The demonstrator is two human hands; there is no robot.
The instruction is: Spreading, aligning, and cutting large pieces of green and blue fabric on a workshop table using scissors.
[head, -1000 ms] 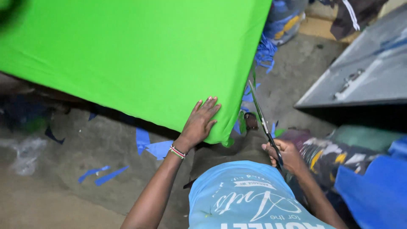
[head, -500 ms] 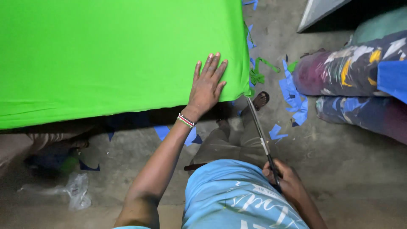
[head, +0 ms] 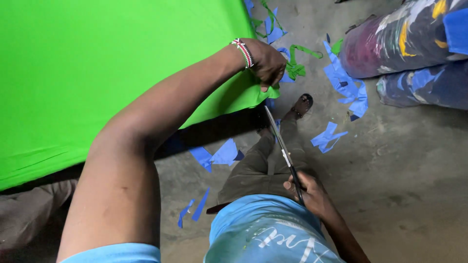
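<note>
Head view: cutting green cloth (head: 97, 73), spread across a raised surface at upper left. Left hand (head: 265, 61) curled, fingers pinching the cloth's corner edge. Right hand (head: 307, 190) wrapped around scissors (head: 282, 151), blades apparently closed, tip just below that corner. Likely next: opening the blades onto the held edge.

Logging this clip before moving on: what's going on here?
A person stands at a spread of bright green fabric. The left hand pinches the cloth at its corner edge, while the right hand, low near the waist, holds a pair of long scissors by the handles, blades pointing up toward that corner. The tips sit just below the edge. Blue scraps and green offcuts litter the concrete floor, with fabric bundles nearby.
</note>
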